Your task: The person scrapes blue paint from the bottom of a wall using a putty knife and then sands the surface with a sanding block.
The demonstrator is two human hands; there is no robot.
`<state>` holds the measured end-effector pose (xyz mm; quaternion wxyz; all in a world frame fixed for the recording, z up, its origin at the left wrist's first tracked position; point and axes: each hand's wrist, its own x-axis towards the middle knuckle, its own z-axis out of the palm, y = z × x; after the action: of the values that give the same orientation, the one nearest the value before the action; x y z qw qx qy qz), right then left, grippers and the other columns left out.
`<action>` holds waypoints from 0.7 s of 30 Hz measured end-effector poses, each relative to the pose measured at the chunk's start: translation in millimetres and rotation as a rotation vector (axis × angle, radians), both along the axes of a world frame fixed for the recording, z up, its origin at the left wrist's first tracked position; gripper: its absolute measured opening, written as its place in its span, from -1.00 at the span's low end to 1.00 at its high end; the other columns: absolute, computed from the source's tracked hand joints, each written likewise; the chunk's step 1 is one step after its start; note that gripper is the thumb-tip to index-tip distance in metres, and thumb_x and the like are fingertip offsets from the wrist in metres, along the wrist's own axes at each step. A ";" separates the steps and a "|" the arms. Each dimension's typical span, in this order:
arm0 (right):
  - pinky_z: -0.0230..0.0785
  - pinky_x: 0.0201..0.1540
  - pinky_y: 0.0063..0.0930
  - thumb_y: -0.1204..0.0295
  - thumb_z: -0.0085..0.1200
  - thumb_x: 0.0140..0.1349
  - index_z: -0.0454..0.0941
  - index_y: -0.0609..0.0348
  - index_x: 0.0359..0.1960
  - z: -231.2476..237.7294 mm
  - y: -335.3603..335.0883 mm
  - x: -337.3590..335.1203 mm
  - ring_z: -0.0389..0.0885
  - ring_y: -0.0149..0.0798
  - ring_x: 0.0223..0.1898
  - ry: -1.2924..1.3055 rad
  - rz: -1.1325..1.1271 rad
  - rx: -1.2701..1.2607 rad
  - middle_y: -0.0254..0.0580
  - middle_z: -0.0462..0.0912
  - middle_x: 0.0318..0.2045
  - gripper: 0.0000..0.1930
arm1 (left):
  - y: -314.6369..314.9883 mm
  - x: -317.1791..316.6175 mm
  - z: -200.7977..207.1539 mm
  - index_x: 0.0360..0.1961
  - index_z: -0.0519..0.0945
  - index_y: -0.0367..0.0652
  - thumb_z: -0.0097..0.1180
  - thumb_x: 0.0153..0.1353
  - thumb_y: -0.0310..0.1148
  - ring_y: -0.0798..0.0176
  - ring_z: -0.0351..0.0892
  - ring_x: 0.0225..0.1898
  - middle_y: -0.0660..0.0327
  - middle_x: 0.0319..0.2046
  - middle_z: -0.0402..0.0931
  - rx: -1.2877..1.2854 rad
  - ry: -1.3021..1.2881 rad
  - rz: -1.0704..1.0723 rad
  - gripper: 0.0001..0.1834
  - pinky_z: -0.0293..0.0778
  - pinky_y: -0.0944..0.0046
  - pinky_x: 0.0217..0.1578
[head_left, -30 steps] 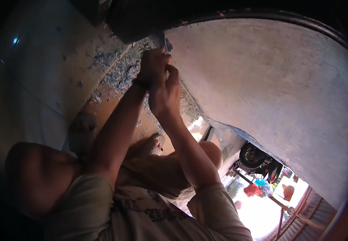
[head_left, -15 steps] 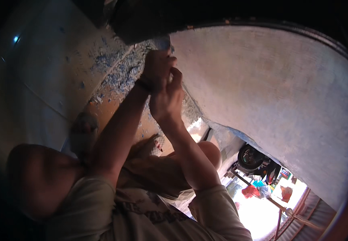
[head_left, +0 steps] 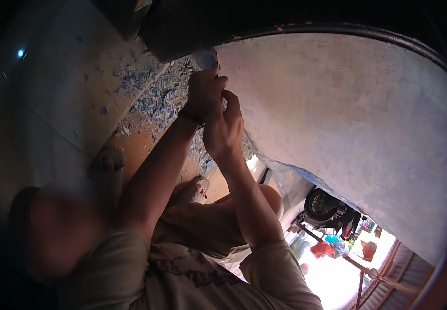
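My left hand [head_left: 203, 95], with a dark band at its wrist, is closed on a scraper whose flat greyish blade [head_left: 204, 58] shows just beyond the knuckles. The blade is at the lower edge of a pale, worn wall [head_left: 337, 108]. Right behind it, my right hand [head_left: 224, 126] is curled closed against the left and grips the same tool; the handle is hidden inside the hands. Below both hands, blue and grey flakes [head_left: 154, 101] lie thickly on the floor along the wall's foot.
A dark, box-like edge [head_left: 177, 36] overhangs beyond the hands. My slippered feet [head_left: 197, 191] rest on the orange-brown tiled floor [head_left: 136, 139]. A motorcycle wheel [head_left: 320, 204] and red and white bags [head_left: 322, 249] show by the bright opening at lower right.
Both hands have shifted slightly right and toward me. The scraper's blade, hard to make out before, now shows beyond my left hand. My grip looks the same.
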<state>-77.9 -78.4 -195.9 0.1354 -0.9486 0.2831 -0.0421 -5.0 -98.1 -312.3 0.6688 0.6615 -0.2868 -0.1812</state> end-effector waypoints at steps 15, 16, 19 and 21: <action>0.41 -0.01 -0.21 0.23 -0.12 0.23 0.39 0.38 0.06 -1.2 5.2 15.5 0.55 0.20 -0.04 -0.002 -0.461 0.383 0.40 0.52 -0.11 -0.52 | -4.4 3.8 -27.7 -0.70 0.41 -0.23 0.09 -0.12 -0.37 0.16 0.28 -0.68 0.03 -0.72 0.33 -0.064 -0.459 0.087 -0.81 0.25 0.14 -0.61; 0.39 0.00 -0.22 0.18 -0.13 0.22 0.38 0.39 0.06 -6.9 2.5 0.9 0.54 0.20 -0.04 -0.009 -0.447 0.326 0.41 0.52 -0.12 -0.48 | -9.4 -10.7 -22.5 -0.69 0.40 -0.24 0.07 -0.09 -0.36 0.08 0.33 -0.69 0.00 -0.71 0.36 -0.062 -0.181 0.045 -0.80 0.26 0.12 -0.61; 0.39 -0.03 -0.21 0.11 -0.12 0.24 0.36 0.37 0.09 2.4 -3.3 15.1 0.55 0.22 -0.05 -0.003 -0.516 0.371 0.42 0.53 -0.13 -0.44 | -11.2 -11.2 -22.4 -0.68 0.40 -0.25 0.04 -0.04 -0.29 -0.05 0.41 -0.66 -0.04 -0.73 0.37 -0.011 -0.318 0.058 -0.74 0.28 0.08 -0.60; 0.36 0.01 -0.19 -0.01 -0.17 0.27 0.35 0.35 0.10 -21.1 -6.9 22.5 0.52 0.22 -0.01 0.071 -0.509 0.377 0.40 0.53 -0.12 -0.39 | -10.7 -1.0 -45.1 -0.70 0.40 -0.21 0.06 -0.07 -0.28 -0.05 0.42 -0.66 -0.01 -0.75 0.35 0.088 -0.020 0.040 -0.75 0.32 0.08 -0.59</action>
<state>-55.3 -85.3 -217.0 0.2838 -0.8064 0.5187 0.0116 -6.0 -108.9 -357.4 0.6397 0.6977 -0.2718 -0.1735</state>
